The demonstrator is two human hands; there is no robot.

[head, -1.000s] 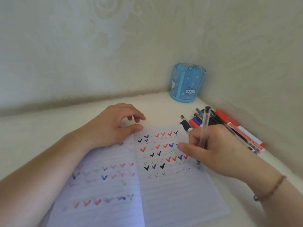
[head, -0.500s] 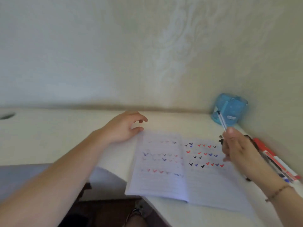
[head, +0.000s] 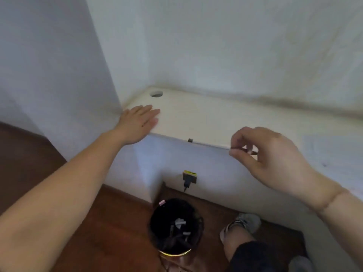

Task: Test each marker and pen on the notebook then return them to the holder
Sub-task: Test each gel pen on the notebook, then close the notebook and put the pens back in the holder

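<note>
view swung left off the notebook and holder, both out of sight | left hand lay flat on desk | right hand curled, pen gone or hidden, cannot tell | bin below: pen possibly discarded

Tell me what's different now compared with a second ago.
The view has swung left and down: notebook, holder and pens are out of frame, and a black bin on the floor shows. The left hand now lies flat on the desk corner. The right hand hangs over the bin, the clear pen no longer visible.
</note>
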